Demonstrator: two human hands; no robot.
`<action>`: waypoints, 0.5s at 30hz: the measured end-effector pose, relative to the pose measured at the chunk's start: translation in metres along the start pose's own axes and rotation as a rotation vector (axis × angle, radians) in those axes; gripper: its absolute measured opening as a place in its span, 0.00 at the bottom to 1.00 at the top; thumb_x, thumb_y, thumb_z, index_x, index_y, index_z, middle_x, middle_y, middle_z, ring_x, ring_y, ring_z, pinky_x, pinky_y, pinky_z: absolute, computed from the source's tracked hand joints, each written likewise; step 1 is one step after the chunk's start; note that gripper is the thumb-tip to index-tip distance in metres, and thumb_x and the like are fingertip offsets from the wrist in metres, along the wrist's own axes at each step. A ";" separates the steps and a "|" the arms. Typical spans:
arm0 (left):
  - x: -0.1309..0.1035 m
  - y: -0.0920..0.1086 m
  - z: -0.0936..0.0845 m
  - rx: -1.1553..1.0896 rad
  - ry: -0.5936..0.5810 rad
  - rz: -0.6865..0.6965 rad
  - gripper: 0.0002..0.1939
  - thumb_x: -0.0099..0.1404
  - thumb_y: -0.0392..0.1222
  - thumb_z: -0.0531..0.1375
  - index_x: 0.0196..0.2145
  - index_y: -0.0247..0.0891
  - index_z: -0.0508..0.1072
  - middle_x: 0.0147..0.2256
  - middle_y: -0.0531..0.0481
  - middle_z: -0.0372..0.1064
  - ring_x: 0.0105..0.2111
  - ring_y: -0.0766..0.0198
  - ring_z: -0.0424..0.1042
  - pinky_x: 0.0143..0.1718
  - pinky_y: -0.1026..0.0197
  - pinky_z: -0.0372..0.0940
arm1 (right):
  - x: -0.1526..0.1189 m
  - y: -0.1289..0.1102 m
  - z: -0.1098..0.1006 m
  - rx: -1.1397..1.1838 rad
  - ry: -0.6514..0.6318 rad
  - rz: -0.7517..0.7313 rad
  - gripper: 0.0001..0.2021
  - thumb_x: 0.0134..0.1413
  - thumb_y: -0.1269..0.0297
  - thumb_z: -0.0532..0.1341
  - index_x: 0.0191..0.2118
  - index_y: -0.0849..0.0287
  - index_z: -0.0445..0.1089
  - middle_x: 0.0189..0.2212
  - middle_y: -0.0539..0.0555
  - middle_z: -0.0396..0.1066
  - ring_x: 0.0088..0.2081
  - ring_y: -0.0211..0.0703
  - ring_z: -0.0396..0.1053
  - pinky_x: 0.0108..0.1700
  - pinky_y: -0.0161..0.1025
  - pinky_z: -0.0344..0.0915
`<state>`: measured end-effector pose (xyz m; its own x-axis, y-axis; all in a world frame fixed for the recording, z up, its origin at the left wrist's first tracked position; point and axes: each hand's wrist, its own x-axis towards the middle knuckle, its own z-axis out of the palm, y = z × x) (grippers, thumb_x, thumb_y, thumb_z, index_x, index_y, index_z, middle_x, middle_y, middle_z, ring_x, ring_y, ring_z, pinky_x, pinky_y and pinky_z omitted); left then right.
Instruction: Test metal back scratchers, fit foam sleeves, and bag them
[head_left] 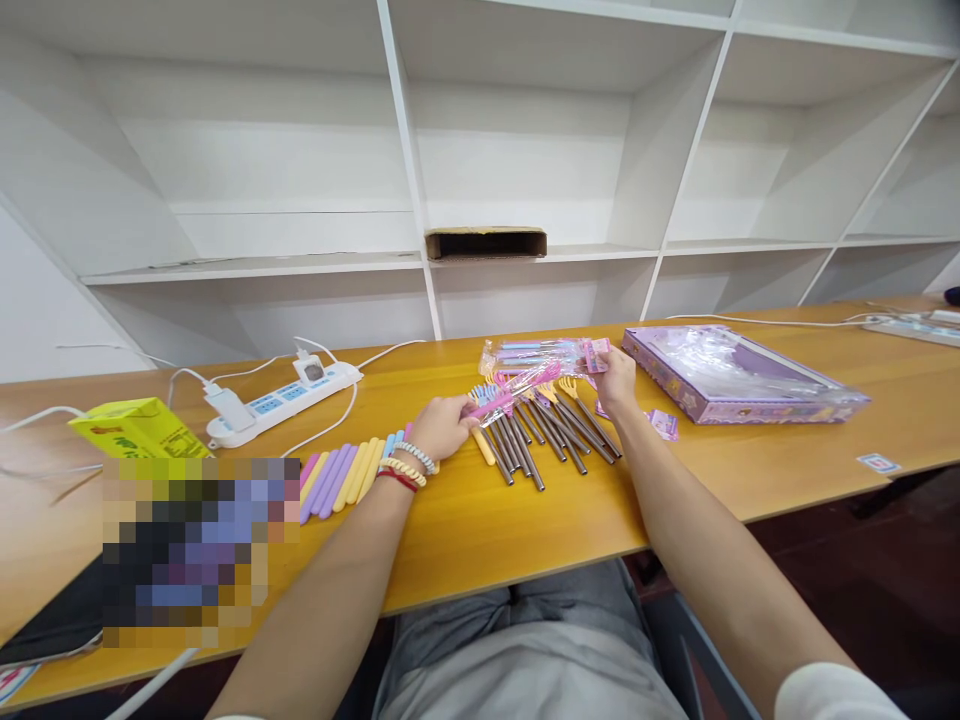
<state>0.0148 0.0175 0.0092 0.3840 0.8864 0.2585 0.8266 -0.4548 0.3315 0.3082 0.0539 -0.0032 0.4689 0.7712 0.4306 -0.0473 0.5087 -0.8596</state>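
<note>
Taking the rods (pixel 559 435) as the dial's centre, the left hand (pixel 444 428) is at 9 o'clock, fingers closed on the near end of a pink stick (pixel 495 405) in a clear wrapper. The stick slants toward 1 o'clock, over the left part of the rods' claw-shaped heads, partly hiding them. The right hand (pixel 616 382), at 2 o'clock, pinches a card (pixel 597 355); which wrapper the card belongs to, I cannot tell.

A clear packet (pixel 525 355) of pale sticks lies at 12 o'clock, just behind the heads. At 3 o'clock a small tag (pixel 664 425) lies near the right forearm. A purple box (pixel 705 408) with clear film on it stands between 2 and 3, close behind that forearm.

Toward 8 to 9 o'clock, coloured handles (pixel 341 478) lie in a row, the left wrist blocking their far end. Farther out at 9 are a yellow carton (pixel 142 425) and a white power strip (pixel 285 405), its cord looping across the tabletop (pixel 465 560) behind the handles. Pixelation hides what lies at 8. Between 11 and 12, a cardboard box (pixel 486 243) sits on the shelf (pixel 600 253).
</note>
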 end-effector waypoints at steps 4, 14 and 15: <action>0.000 0.000 -0.001 0.010 0.004 -0.001 0.11 0.58 0.42 0.56 0.38 0.40 0.73 0.37 0.47 0.74 0.38 0.60 0.71 0.39 0.61 0.62 | 0.000 -0.001 -0.002 -0.084 -0.039 -0.010 0.10 0.46 0.58 0.52 0.27 0.59 0.64 0.23 0.50 0.65 0.26 0.38 0.65 0.29 0.37 0.67; 0.002 -0.006 -0.001 0.049 0.044 -0.037 0.11 0.59 0.43 0.54 0.37 0.41 0.74 0.36 0.48 0.74 0.38 0.57 0.71 0.40 0.59 0.63 | -0.006 -0.006 -0.001 -0.208 -0.108 -0.151 0.18 0.44 0.49 0.60 0.33 0.61 0.70 0.25 0.50 0.67 0.27 0.36 0.64 0.30 0.35 0.67; 0.002 -0.006 -0.001 0.049 0.046 -0.038 0.11 0.59 0.42 0.54 0.37 0.41 0.74 0.36 0.48 0.74 0.38 0.57 0.71 0.39 0.59 0.63 | -0.006 -0.006 -0.001 -0.186 -0.092 -0.148 0.18 0.43 0.50 0.61 0.34 0.61 0.71 0.25 0.50 0.68 0.27 0.36 0.65 0.29 0.36 0.68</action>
<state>0.0103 0.0218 0.0085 0.3341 0.8974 0.2882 0.8596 -0.4155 0.2973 0.3063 0.0454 -0.0007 0.3758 0.7296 0.5713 0.1829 0.5460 -0.8176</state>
